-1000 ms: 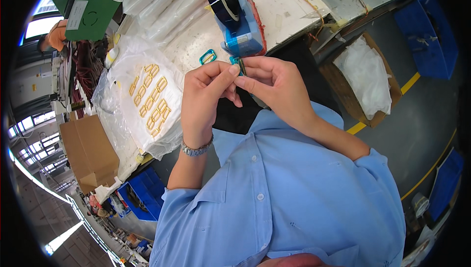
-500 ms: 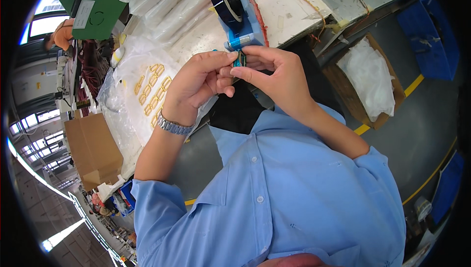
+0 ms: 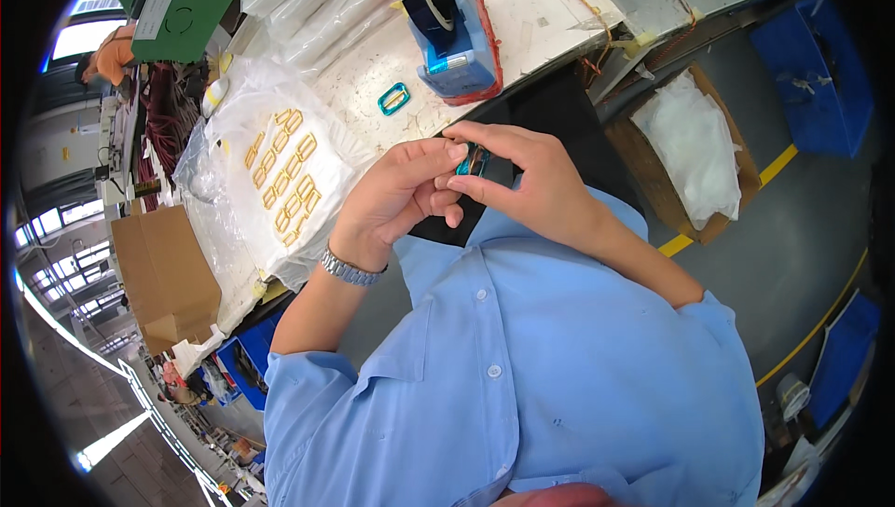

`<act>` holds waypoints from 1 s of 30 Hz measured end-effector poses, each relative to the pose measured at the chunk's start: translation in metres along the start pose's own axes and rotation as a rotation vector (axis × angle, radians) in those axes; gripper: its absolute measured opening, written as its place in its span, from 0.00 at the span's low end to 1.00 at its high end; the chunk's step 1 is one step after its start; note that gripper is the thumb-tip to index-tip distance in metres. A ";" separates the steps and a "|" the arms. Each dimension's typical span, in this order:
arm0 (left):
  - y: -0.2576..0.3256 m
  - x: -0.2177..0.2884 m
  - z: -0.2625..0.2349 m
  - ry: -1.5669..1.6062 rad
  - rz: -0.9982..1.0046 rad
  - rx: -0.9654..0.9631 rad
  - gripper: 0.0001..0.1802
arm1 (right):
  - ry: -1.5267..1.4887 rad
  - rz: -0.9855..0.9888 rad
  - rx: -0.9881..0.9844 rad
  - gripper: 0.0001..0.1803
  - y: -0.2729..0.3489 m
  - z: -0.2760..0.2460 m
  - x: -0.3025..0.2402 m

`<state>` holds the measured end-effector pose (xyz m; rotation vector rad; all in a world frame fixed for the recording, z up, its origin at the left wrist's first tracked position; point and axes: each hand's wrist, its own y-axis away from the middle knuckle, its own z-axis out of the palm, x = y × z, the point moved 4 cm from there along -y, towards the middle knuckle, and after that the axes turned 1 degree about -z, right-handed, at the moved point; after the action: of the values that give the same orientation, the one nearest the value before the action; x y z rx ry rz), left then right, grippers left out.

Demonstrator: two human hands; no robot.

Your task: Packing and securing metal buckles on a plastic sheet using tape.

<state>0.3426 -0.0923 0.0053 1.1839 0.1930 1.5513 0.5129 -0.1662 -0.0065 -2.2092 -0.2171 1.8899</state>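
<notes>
Pinching a small blue buckle [image 3: 473,164] between thumb and fingers, your left hand [image 3: 399,192] and right hand [image 3: 550,183] meet just off the near edge of the tabletop [image 3: 531,36]; your fingertips hide part of the piece; a silver watch [image 3: 349,270] circles your left wrist. Counting the clock from your hands, a second blue buckle [image 3: 393,99] with a gold bar lies at ten o'clock; a blue tape dispenser [image 3: 474,78] stands near it at twelve, carrying a dark tape roll [image 3: 413,6]; at nine, gold buckles [image 3: 282,171] lie in rows on a white sheet [image 3: 322,148]; white plastic-covered bundles [image 3: 312,4] rest at eleven; farther out, a green machine [image 3: 182,13] sits at ten; an open carton [image 3: 643,160] at three holds white plastic [image 3: 695,143]; a brown cardboard box [image 3: 168,269] is at eight.
</notes>
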 end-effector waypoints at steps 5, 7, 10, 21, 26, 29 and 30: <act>0.002 -0.016 -0.012 -0.007 0.107 0.024 0.11 | 0.113 -0.091 -0.133 0.29 -0.002 0.010 0.004; 0.010 -0.019 -0.014 -0.060 0.149 0.075 0.11 | 0.161 -0.155 -0.152 0.31 0.000 0.016 0.000; 0.028 -0.010 -0.009 -0.479 0.430 0.212 0.11 | -0.211 0.081 -0.018 0.29 0.001 0.015 -0.007; 0.041 -0.004 0.005 -1.044 0.833 0.375 0.05 | -0.441 0.397 -0.156 0.16 -0.001 0.020 0.002; 0.045 -0.008 0.010 -0.979 0.993 0.537 0.09 | -0.310 0.276 -0.100 0.17 -0.002 0.021 -0.005; 0.046 -0.003 0.008 -1.046 0.998 0.481 0.14 | -0.381 0.276 -0.088 0.18 0.000 0.027 0.006; 0.044 -0.004 0.006 -1.094 0.983 0.476 0.15 | -0.455 0.264 -0.071 0.19 0.001 0.029 0.011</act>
<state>0.3179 -0.1139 0.0348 2.5750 -0.9132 1.3862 0.4860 -0.1622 -0.0210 -1.8925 -0.0665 2.5518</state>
